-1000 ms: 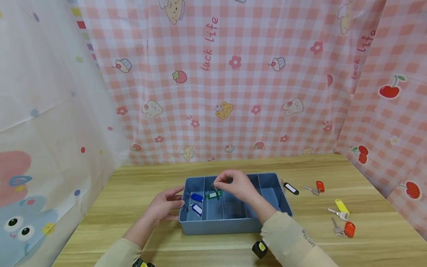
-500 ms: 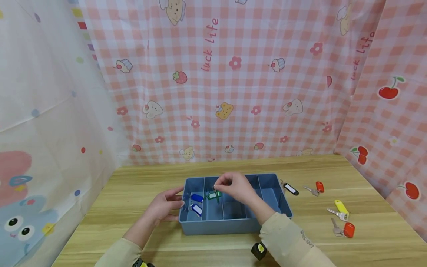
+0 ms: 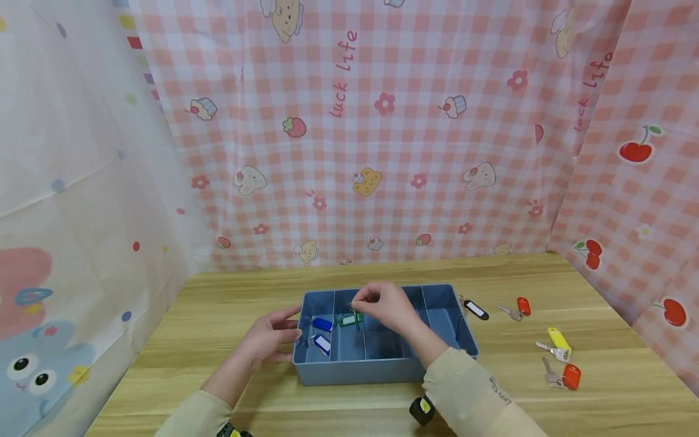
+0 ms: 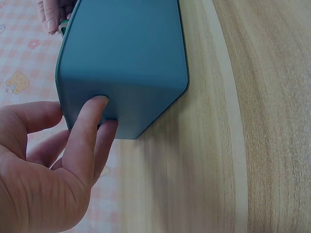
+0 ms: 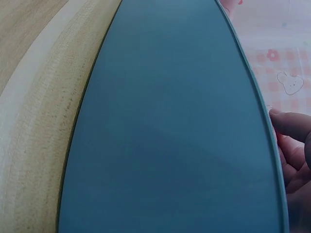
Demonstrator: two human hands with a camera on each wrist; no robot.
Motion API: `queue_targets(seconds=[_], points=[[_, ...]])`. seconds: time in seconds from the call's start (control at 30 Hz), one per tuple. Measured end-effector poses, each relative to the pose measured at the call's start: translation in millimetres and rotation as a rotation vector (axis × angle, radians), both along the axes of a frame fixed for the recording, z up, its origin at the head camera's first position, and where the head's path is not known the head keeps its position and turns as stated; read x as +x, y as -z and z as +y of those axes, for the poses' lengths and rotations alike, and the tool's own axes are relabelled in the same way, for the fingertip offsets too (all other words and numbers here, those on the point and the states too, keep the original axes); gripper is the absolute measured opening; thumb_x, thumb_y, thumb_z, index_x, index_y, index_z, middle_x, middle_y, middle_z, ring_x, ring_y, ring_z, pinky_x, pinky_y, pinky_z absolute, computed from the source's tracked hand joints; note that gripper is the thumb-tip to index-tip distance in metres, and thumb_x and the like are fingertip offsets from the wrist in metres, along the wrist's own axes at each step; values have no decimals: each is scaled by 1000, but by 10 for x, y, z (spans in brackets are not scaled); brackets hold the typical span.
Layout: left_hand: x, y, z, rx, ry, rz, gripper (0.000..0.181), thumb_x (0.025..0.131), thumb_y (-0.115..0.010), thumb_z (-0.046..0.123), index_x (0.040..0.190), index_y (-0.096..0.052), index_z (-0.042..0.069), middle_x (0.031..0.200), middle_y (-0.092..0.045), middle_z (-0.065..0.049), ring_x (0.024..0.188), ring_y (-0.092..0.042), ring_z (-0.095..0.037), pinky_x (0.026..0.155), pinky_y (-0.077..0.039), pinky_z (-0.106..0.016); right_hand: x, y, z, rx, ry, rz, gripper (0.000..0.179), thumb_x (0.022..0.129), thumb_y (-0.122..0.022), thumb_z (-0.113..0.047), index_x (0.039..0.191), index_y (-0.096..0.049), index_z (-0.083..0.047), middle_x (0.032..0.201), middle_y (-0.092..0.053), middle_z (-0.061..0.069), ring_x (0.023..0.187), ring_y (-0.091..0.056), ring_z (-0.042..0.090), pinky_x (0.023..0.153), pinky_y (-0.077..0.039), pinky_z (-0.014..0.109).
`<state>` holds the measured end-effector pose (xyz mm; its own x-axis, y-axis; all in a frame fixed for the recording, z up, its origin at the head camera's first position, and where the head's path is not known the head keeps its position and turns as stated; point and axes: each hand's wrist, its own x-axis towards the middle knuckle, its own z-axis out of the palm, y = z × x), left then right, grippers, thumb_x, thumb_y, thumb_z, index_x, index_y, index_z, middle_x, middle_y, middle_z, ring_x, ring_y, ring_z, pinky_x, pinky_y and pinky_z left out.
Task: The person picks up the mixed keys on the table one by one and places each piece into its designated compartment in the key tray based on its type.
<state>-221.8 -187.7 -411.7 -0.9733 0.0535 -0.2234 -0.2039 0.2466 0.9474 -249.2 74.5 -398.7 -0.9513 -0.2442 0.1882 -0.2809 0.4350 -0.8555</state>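
Note:
A blue-grey divided box (image 3: 360, 370) stands on the table. My left hand (image 3: 266, 337) holds its left end wall, the thumb over the rim and the other fingers against the outside, as the left wrist view (image 4: 53, 174) also shows. My right hand (image 3: 388, 306) is above the second compartment from the left, pinching a small metal ring with a green key tag (image 3: 358, 326) hanging below. Another green key tag (image 3: 347, 320) with a white label lies there, partly overlapped. Two blue key tags (image 3: 322, 323) lie in the leftmost compartment. In the right wrist view, the box wall hides the pinched ring.
To the right on the table lie a black key tag (image 3: 476, 309), a red tag (image 3: 523, 304) with a key, a yellow tag (image 3: 559, 338) with a key, and another red tag (image 3: 572, 376) with a key. A checked curtain (image 3: 382, 139) hangs behind the table.
My right hand has stayed nearly in place, dipping slightly; the hanging green tag has swung and settled close beside the lying one. My left hand and the box look unchanged.

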Motion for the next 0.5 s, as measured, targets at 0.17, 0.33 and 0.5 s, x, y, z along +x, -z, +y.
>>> queue_targets(seconds=[0.17,0.33,0.5], points=[[3,-8,2,-8,-1,-3,58,89,-67,-5,144,-52,6,128,-57,-26,95,-64,-28,63,-60,-47,-2,-10,-2,-25,-2,-10,12,89,-75,-15,100,-76,-11,87,-68,-5,80,-58,14,74,-52,30],[3,-12,6,-12,2,-4,58,89,-66,-5,144,-51,6,130,-56,-27,97,-65,-30,64,-60,-47,14,-21,14,-54,-41,13,22,90,-75,-17,109,-73,-8,92,-69,-4,85,-59,15,77,-52,31],[1,-8,3,-19,1,-3,58,90,-66,-5,145,-51,6,130,-56,-28,98,-64,-32,65,-60,-48,53,-43,43,-58,-95,42,29,91,-74,-20,117,-70,-6,104,-70,1,96,-61,17,84,-52,38]])
